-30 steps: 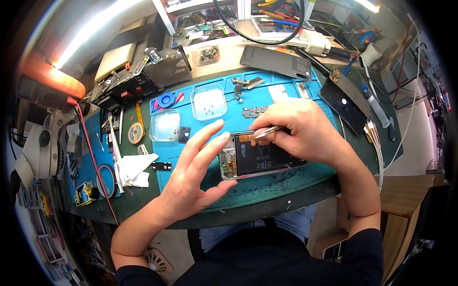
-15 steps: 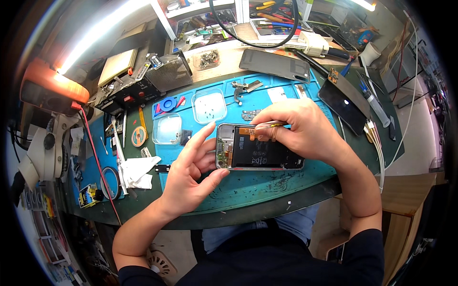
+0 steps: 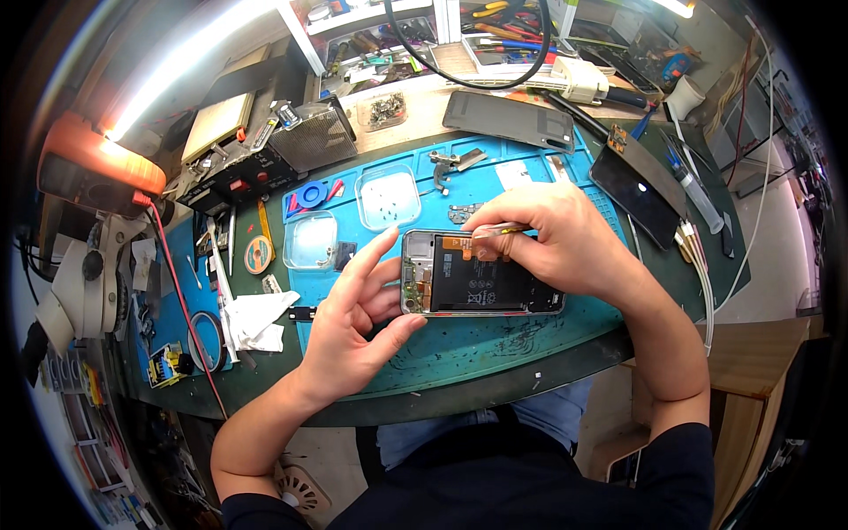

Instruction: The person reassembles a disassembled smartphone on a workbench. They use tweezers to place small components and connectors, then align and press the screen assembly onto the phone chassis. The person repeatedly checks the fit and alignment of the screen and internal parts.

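Here's the left hand (image 3: pixel 349 340), cupped loosely round the left end of the opened phone (image 3: pixel 473 287) over the blue mat (image 3: pixel 424 367), thumb at its near edge, seemingly to steady it. Apart from it, the right hand (image 3: pixel 561 243) pinches tweezers (image 3: pixel 500 230) at the orange flex (image 3: pixel 458 242), presumably because fine tips suit so thin a part.

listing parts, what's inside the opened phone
The phone shows a black battery, an orange ribbon near its upper edge and a green circuit board at the left end. The right hand covers the upper right corner; anything under the battery is hidden.
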